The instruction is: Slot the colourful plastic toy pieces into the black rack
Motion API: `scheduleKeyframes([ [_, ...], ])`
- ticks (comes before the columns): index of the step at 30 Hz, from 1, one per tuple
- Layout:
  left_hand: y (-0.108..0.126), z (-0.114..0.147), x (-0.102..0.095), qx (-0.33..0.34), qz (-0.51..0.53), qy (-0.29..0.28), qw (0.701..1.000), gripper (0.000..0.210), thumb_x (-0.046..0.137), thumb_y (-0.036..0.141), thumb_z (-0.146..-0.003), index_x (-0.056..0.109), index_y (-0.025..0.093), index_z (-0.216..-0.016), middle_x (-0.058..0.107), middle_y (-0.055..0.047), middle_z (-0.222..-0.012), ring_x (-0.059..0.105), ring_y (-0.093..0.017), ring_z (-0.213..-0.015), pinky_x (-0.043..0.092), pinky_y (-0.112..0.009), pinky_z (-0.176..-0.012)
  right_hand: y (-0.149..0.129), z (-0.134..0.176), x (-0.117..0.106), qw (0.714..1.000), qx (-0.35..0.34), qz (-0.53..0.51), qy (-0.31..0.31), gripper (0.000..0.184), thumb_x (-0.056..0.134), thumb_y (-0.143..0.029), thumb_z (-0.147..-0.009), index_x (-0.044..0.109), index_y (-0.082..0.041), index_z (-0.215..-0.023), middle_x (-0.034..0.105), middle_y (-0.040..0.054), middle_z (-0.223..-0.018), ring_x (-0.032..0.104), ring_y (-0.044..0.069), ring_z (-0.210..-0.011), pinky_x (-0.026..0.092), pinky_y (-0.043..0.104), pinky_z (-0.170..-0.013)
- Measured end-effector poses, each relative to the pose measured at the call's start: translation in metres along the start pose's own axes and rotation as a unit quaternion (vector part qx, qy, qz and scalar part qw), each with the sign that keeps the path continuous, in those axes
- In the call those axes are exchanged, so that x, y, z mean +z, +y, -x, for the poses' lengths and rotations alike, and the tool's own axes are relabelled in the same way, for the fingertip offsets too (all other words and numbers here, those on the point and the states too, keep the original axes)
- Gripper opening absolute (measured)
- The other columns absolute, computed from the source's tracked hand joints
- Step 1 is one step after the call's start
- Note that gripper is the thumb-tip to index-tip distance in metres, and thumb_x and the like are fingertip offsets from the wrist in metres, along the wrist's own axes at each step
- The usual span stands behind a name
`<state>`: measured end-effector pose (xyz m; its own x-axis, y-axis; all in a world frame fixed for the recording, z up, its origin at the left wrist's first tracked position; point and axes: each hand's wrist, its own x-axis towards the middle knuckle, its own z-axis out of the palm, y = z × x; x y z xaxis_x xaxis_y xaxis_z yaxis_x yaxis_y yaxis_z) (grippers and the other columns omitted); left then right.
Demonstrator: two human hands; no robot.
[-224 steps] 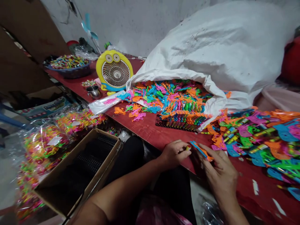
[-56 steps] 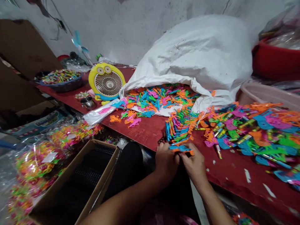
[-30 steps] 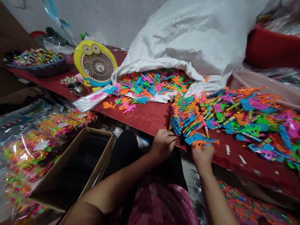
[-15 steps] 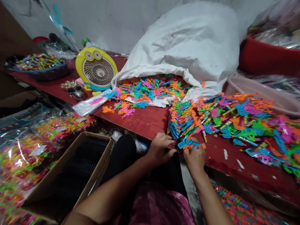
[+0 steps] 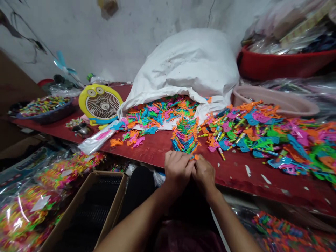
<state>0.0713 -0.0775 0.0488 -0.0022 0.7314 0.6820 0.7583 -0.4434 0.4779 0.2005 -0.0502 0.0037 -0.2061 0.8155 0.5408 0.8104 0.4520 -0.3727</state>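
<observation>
My left hand (image 5: 177, 169) and my right hand (image 5: 204, 173) meet at the table's front edge, fingertips closed and touching. Between them pokes out a bit of a small blue and orange plastic toy piece (image 5: 194, 157); the fingers cover most of it. Just beyond my hands runs a neat stacked row of coloured plastic toy pieces (image 5: 185, 136). It leads back to a white sack (image 5: 189, 63), from whose mouth loose toy pieces (image 5: 162, 108) spill. To the right lies a large heap of similar toys with small patterned tubes (image 5: 252, 129).
A yellow fan (image 5: 103, 105) and a metal cup (image 5: 82, 130) stand left on the red table (image 5: 147, 154). A cardboard box (image 5: 90, 210) of black parts sits below, beside filled plastic bags (image 5: 28, 206). Pink (image 5: 278, 99) and red basins (image 5: 283, 64) are at right.
My right hand has moved left and up against my left hand, and the blue toy piece it held now sits mostly hidden between them. The camera view has tilted up and shifted right.
</observation>
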Motion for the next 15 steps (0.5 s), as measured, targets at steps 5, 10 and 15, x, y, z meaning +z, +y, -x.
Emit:
scheduleKeyframes([
  [5, -0.018, -0.006, -0.013, -0.020, 0.007, 0.019, 1.000, 0.015, 0.068, 0.024, -0.087, 0.069, 0.019, -0.101, 0.075, -0.003, -0.089, 0.065, -0.018, -0.082, 0.042, -0.033, -0.080, -0.009, -0.010, 0.011, 0.996, 0.047, -0.001, -0.080, 0.019, 0.048, -0.028, -0.093, 0.064, -0.019, -0.089, 0.069, 0.0049, -0.085, 0.059, 0.017, -0.074, 0.031, 0.028, -0.063],
  [10, -0.034, -0.021, -0.025, 0.015, -0.049, -0.023, 0.998, 0.015, 0.068, 0.026, -0.088, 0.069, 0.019, -0.101, 0.074, -0.003, -0.088, 0.066, -0.018, -0.081, 0.041, -0.033, -0.079, -0.025, -0.023, 0.017, 0.983, 0.101, 0.005, -0.154, 0.019, 0.049, -0.030, -0.095, 0.064, -0.019, -0.100, 0.071, 0.0059, -0.095, 0.064, 0.019, -0.086, 0.031, 0.029, -0.065],
  [15, -0.042, -0.031, -0.035, 0.063, -0.091, -0.054, 0.992, 0.013, 0.065, 0.028, -0.090, 0.068, 0.020, -0.100, 0.074, -0.003, -0.087, 0.065, -0.018, -0.082, 0.041, -0.033, -0.080, -0.034, -0.030, 0.022, 0.977, 0.128, 0.027, -0.168, 0.021, 0.051, -0.035, -0.095, 0.064, -0.020, -0.101, 0.072, 0.0068, -0.097, 0.065, 0.021, -0.088, 0.030, 0.030, -0.065],
])
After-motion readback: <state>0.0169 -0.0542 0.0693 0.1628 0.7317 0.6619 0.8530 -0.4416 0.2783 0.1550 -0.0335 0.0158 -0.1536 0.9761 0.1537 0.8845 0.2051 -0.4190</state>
